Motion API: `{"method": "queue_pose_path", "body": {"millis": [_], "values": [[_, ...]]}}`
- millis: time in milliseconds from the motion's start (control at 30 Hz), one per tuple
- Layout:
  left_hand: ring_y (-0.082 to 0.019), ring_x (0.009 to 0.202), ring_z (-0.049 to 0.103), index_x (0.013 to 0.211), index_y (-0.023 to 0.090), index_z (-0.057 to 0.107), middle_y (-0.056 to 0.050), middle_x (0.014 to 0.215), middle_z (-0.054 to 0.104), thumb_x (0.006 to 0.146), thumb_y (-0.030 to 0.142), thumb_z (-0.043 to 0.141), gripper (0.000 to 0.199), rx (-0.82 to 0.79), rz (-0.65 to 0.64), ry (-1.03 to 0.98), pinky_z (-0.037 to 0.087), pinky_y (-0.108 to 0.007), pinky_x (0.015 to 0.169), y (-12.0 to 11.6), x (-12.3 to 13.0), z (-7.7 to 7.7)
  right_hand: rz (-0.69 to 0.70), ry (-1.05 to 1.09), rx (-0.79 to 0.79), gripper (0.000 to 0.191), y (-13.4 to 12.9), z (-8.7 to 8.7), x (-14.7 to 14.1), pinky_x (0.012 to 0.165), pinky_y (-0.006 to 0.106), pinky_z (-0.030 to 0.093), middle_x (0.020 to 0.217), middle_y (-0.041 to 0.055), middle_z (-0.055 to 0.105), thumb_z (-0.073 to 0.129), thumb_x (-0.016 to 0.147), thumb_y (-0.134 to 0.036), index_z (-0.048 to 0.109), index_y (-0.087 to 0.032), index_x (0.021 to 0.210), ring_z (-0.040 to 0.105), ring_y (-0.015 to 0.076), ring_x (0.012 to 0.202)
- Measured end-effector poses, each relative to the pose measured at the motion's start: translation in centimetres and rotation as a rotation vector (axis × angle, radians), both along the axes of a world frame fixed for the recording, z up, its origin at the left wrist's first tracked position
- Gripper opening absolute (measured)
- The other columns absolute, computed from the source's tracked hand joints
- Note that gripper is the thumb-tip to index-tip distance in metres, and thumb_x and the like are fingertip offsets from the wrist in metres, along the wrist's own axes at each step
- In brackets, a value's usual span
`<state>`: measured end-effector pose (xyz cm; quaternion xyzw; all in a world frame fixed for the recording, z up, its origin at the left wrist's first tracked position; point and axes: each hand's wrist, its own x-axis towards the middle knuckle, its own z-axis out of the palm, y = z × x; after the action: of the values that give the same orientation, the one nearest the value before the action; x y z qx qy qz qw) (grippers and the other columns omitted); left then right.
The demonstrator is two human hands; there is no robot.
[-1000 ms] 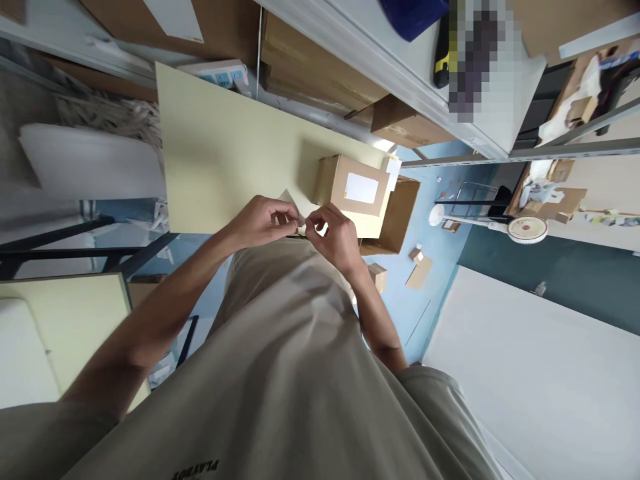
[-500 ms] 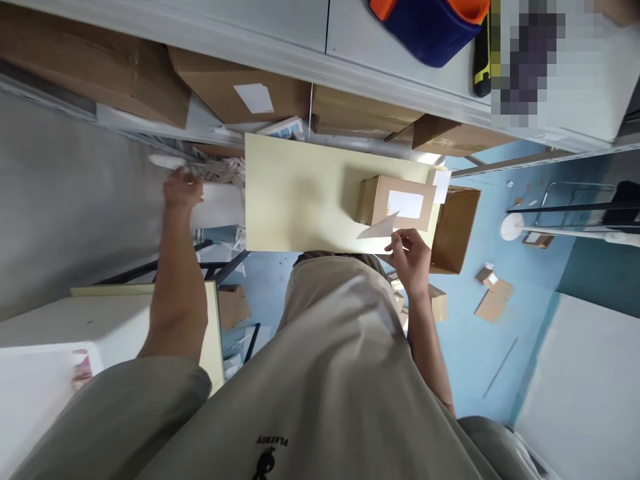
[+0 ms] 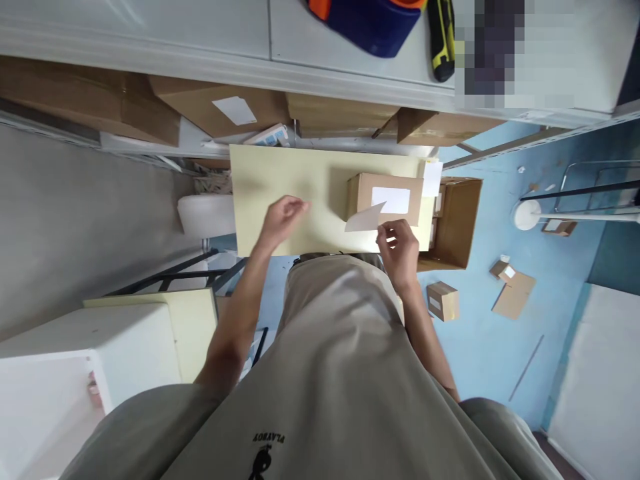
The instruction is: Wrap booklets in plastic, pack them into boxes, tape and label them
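A closed cardboard box with a white label on it sits on the pale yellow tabletop. Close to its near edge, my right hand pinches a thin white label sheet, whose free end sticks out to the left and overlaps the box. Over the left half of the tabletop is my left hand, slightly blurred. Its fingers are loosely curled and I see nothing in them. A small stack of white labels lies at the tabletop's right end.
An open carton with smaller boxes inside stands right of the table. Several large cartons fill the shelf behind. A utility knife and a blue-orange tool lie on the upper surface. A white stool and paper scraps are left.
My left hand has come from above the paper scraps at the left to over the tabletop. My right hand keeps its hold on the label sheet beside the box.
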<state>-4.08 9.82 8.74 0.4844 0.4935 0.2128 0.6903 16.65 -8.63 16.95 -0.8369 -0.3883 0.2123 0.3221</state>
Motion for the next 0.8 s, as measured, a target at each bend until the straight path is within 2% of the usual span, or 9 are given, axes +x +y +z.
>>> {"method": "queue_pose_path", "body": {"millis": [100,167,300,467,533,700,800], "values": [[-0.027,0.095,0.078,0.079,0.025,0.061,-0.007,0.093,0.078,0.079,0.049,0.092,0.039,-0.024,0.005,-0.048,0.058,-0.044,0.082,-6.7,5.3,1.9,0.148,-0.066,0.006,0.018,-0.4,-0.2,0.9,0.066,0.031,0.057,0.104,0.0075,0.07,0.054,0.106,-0.033,0.067,-0.023,0.099,0.07,0.0176,0.08],[-0.027,0.094,0.078,0.081,0.025,0.061,-0.007,0.093,0.077,0.078,0.054,0.091,0.042,-0.031,0.008,-0.055,0.06,-0.043,0.079,-9.4,7.5,2.6,0.243,-0.092,-0.011,0.017,-0.9,-0.6,1.3,0.066,0.03,0.053,0.107,0.0076,0.071,0.053,0.107,-0.03,0.069,-0.023,0.103,0.068,0.0169,0.079],[-0.024,0.094,0.076,0.086,0.023,0.064,-0.007,0.093,0.077,0.075,0.057,0.092,0.045,-0.049,0.061,-0.057,0.061,-0.037,0.082,-11.7,10.0,3.1,0.368,-0.076,-0.034,0.021,-2.3,-1.9,2.1,0.063,0.028,0.048,0.109,0.0081,0.073,0.056,0.109,-0.034,0.073,-0.023,0.107,0.066,0.0172,0.079],[-0.021,0.091,0.074,0.093,0.023,0.067,-0.006,0.094,0.077,0.078,0.057,0.087,0.043,-0.032,0.203,0.041,0.061,-0.034,0.083,-13.4,12.1,2.6,0.494,0.136,-0.024,0.021,-3.8,-2.6,4.8,0.068,0.03,0.052,0.118,0.0072,0.073,0.063,0.108,-0.041,0.079,-0.026,0.111,0.069,0.0185,0.083],[-0.021,0.095,0.075,0.096,0.023,0.067,-0.006,0.098,0.078,0.078,0.056,0.088,0.043,-0.04,0.24,0.054,0.062,-0.034,0.085,-14.0,12.8,2.3,0.448,0.238,0.021,0.021,-4.2,-2.7,7.1,0.072,0.031,0.055,0.117,0.0058,0.074,0.063,0.108,-0.039,0.08,-0.027,0.11,0.069,0.0171,0.08],[-0.022,0.102,0.076,0.094,0.024,0.065,-0.004,0.099,0.078,0.076,0.056,0.09,0.044,-0.072,0.285,0.066,0.063,-0.034,0.085,-15.1,14.0,2.7,0.063,0.386,0.119,0.02,-4.6,-3.7,14.5,0.077,0.035,0.056,0.107,0.0048,0.075,0.067,0.104,-0.04,0.081,-0.026,0.102,0.067,0.0166,0.077],[-0.023,0.1,0.076,0.093,0.023,0.064,-0.004,0.097,0.078,0.075,0.059,0.09,0.047,-0.074,0.262,0.1,0.064,-0.034,0.083,-15.7,14.8,3.2,0.002,0.499,0.091,0.023,-4.3,-4.8,17.5,0.074,0.035,0.055,0.101,0.0036,0.075,0.074,0.099,-0.047,0.08,-0.026,0.098,0.064,0.016,0.075]]}}
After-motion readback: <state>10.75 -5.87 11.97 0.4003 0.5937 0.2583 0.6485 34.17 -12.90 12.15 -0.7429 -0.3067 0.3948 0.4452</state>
